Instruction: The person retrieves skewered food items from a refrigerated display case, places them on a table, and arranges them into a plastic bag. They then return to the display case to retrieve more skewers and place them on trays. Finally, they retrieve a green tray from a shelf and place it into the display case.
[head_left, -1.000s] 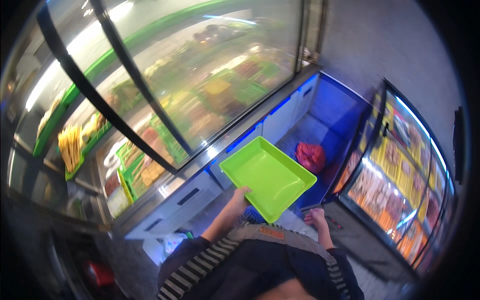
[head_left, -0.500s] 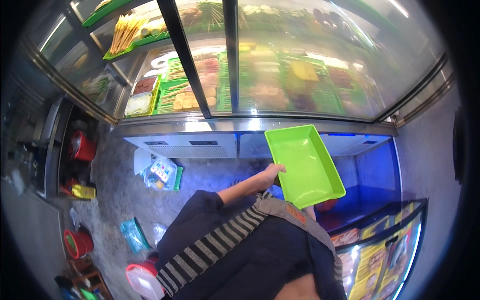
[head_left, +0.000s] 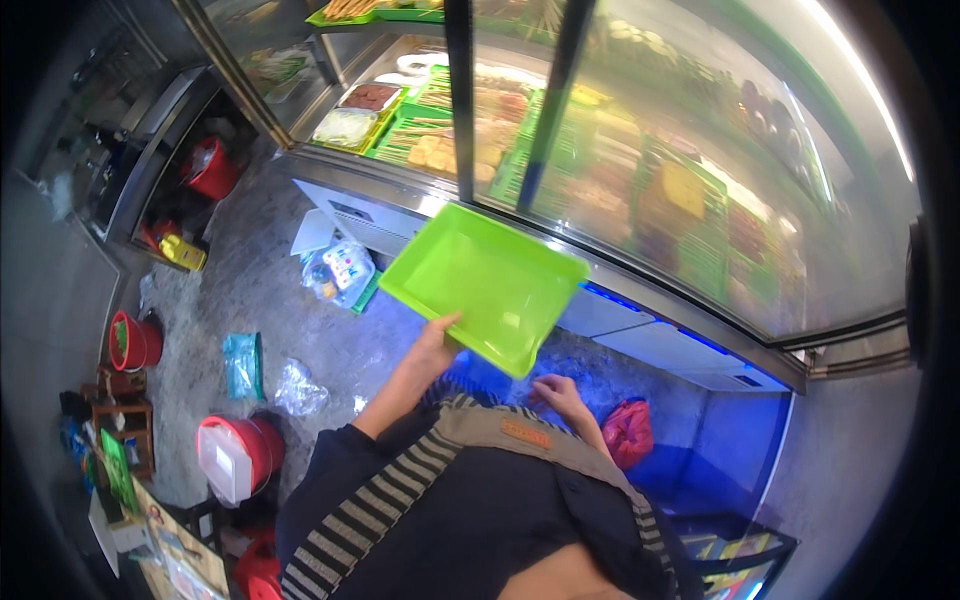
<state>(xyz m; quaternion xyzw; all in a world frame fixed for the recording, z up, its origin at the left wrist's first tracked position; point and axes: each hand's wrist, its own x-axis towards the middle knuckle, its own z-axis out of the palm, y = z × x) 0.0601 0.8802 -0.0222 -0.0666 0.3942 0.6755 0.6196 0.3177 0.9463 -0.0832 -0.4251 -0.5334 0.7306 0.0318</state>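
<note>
A shallow, bright green rectangular tray [head_left: 480, 280] is tilted in front of me with nothing in it. My left hand [head_left: 435, 345] grips its near edge, thumb over the rim and the other fingers hidden beneath. Just below the tray's right corner is my right hand [head_left: 560, 397], apart from the tray, fingers loosely bent and holding nothing. Beyond the tray stands a glass-fronted display case [head_left: 690, 250], where skewers and other foods lie in green trays. Square tan pieces [head_left: 445, 155] show through its left part.
On the floor to the left lie a plastic-wrapped package [head_left: 340, 272], a teal packet [head_left: 242, 365] and clear plastic [head_left: 300, 388]. A red bucket [head_left: 262, 440] with a white lid stands nearer. A red bag [head_left: 628, 432] is right of my right hand. A second glass case [head_left: 730, 548] sits lower right.
The tray has moved left and turned with my left hand. My right hand, mostly hidden behind the tray before, now shows apart from it. The view has swung round toward the left.
</note>
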